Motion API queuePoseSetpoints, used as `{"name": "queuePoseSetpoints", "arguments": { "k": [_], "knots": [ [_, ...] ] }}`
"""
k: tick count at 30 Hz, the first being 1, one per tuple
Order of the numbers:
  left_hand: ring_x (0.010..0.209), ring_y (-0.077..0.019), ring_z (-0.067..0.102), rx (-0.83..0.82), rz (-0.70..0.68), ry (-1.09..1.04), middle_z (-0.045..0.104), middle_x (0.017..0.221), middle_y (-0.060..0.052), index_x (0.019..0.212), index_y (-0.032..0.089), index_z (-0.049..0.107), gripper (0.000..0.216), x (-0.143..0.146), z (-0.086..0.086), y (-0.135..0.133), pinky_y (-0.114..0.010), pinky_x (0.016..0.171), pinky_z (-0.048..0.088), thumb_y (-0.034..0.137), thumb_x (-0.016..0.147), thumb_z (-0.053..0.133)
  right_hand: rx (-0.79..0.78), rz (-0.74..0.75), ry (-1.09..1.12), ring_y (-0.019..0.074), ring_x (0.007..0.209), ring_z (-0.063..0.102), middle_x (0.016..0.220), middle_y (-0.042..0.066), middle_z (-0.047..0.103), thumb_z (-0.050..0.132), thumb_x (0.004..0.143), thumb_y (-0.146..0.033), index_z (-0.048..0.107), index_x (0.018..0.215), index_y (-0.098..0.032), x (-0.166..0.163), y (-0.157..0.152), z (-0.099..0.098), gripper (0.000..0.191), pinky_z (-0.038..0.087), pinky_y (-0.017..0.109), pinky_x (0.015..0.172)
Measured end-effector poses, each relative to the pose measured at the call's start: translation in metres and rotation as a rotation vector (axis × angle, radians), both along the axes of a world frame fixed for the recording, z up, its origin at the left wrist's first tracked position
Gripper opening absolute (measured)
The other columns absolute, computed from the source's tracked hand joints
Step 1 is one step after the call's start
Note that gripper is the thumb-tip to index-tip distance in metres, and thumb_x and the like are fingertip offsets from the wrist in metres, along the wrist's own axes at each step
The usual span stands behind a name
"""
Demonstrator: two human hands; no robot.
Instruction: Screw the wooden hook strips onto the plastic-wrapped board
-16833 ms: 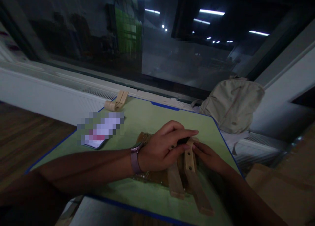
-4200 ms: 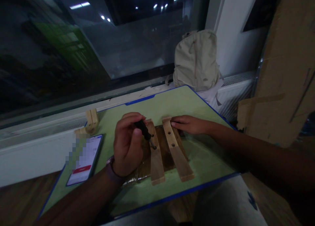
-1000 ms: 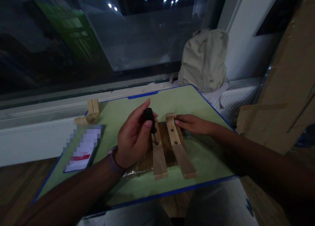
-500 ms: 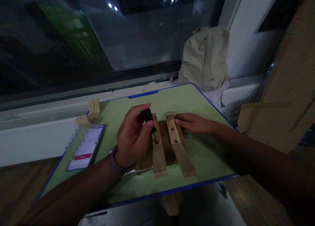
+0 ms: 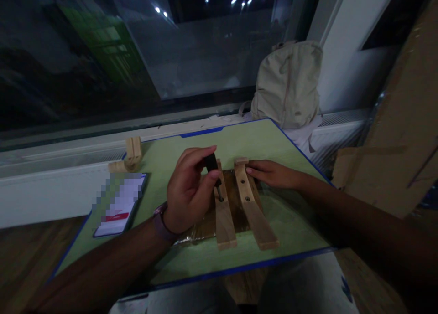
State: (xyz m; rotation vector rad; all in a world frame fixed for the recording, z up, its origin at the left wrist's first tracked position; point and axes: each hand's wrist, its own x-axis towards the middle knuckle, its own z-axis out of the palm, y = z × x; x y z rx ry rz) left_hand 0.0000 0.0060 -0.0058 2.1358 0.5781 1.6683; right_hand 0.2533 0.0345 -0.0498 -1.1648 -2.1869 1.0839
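Observation:
My left hand [image 5: 190, 191] is closed around the black handle of a screwdriver [image 5: 212, 169]. Its metal shaft slants down to a hole in the left wooden piece [image 5: 226, 225]. Beside it lies the right wooden piece [image 5: 258, 220], curved, with two dark holes along its upper half. My right hand [image 5: 270, 172] holds that right piece near its far end, the thumb on its edge and the other fingers partly hidden behind it. Under both pieces is a brown board [image 5: 236, 198] with shiny clear plastic showing at its left [image 5: 191, 234].
A phone [image 5: 123, 209] lies on the left of the green table [image 5: 191, 268] with blue edges. More wooden pieces [image 5: 132, 154] stand at the far left corner. A beige backpack [image 5: 289, 86] rests behind the table by the window. Cardboard [image 5: 383, 168] stands at the right.
The whole view has shifted slightly, so everything appears a little right and lower. The screwdriver is still at the same hole, and both hands keep their holds.

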Motion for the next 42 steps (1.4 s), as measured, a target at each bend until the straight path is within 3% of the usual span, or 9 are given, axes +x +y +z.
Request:
{"name": "queuePoseSetpoints", "arguments": {
  "k": [5,12,18,21,25,30,33,39,42],
  "knots": [
    [0.09,-0.0144,0.067,-0.094,-0.086,-0.058,0.068,0.108,-0.006,0.138,0.025,0.053,0.036,0.003,-0.002,-0.003,-0.029,0.078,0.059,0.02,0.102,0.048,0.008,0.021,0.009,0.0246,0.101,0.066,0.095,0.007,0.072,0.04,0.102,-0.059,0.07,0.102,-0.019,0.001,0.002,-0.003,0.05,0.053,0.039,0.094],
    [0.097,-0.0171,0.062,0.018,0.009,-0.021,0.061,0.106,-0.005,0.125,0.028,0.063,0.037,0.0,0.001,0.001,-0.032,0.082,0.058,0.022,0.089,0.071,-0.022,0.013,0.035,0.0225,0.089,0.065,0.09,0.006,0.071,0.042,0.1,-0.061,0.069,0.102,-0.019,-0.001,0.0,-0.001,0.05,0.053,0.038,0.09],
    [0.095,-0.0166,0.066,-0.137,-0.071,-0.054,0.066,0.108,-0.006,0.138,0.026,0.052,0.036,0.001,-0.006,-0.003,-0.03,0.077,0.059,0.023,0.102,0.049,0.044,0.01,-0.007,0.0249,0.101,0.065,0.094,0.007,0.072,0.041,0.102,-0.057,0.07,0.102,-0.019,-0.002,0.0,0.002,0.048,0.052,0.038,0.094],
    [0.095,-0.0166,0.065,-0.06,-0.103,-0.068,0.063,0.108,-0.006,0.131,0.027,0.057,0.033,0.001,-0.005,0.001,-0.031,0.079,0.058,0.027,0.098,0.057,0.04,0.001,0.011,0.0244,0.099,0.066,0.092,0.006,0.073,0.043,0.102,-0.056,0.071,0.103,-0.019,-0.001,-0.002,0.004,0.047,0.053,0.037,0.092],
    [0.094,-0.0155,0.063,0.067,-0.028,-0.046,0.061,0.106,-0.003,0.124,0.03,0.062,0.042,0.001,0.0,0.002,-0.029,0.08,0.058,0.019,0.085,0.075,0.021,-0.01,0.016,0.024,0.095,0.067,0.089,0.006,0.072,0.043,0.101,-0.058,0.072,0.102,-0.019,-0.001,-0.002,0.004,0.048,0.054,0.037,0.09],
    [0.097,-0.015,0.07,-0.087,-0.092,0.014,0.069,0.113,-0.006,0.142,0.027,0.053,0.046,0.001,-0.001,-0.006,-0.029,0.084,0.06,0.016,0.098,0.058,-0.007,0.009,0.015,0.0253,0.098,0.067,0.097,0.008,0.073,0.042,0.1,-0.062,0.071,0.103,-0.018,0.0,0.001,0.0,0.052,0.054,0.039,0.09],
    [0.095,-0.0141,0.071,-0.092,-0.167,0.018,0.07,0.117,-0.008,0.147,0.026,0.047,0.048,0.002,-0.003,-0.008,-0.028,0.081,0.061,0.015,0.101,0.049,-0.027,0.018,0.023,0.0249,0.102,0.067,0.103,0.009,0.074,0.04,0.101,-0.063,0.07,0.109,-0.017,0.0,0.001,-0.002,0.055,0.054,0.038,0.091],
    [0.095,-0.0135,0.068,-0.064,-0.2,-0.001,0.068,0.106,-0.007,0.142,0.025,0.05,0.044,0.002,-0.004,-0.006,-0.027,0.082,0.059,0.013,0.1,0.049,-0.043,0.016,0.042,0.0235,0.097,0.067,0.098,0.008,0.073,0.042,0.099,-0.066,0.07,0.108,-0.017,0.0,0.0,-0.001,0.057,0.054,0.037,0.089],
    [0.093,-0.0158,0.065,0.059,-0.163,0.028,0.062,0.108,-0.007,0.137,0.025,0.054,0.046,0.0,0.0,-0.003,-0.029,0.08,0.058,0.019,0.092,0.065,-0.039,0.006,0.036,0.0233,0.093,0.067,0.09,0.007,0.072,0.043,0.1,-0.065,0.07,0.101,-0.017,0.0,0.0,-0.001,0.055,0.054,0.038,0.089]
  ]
}}
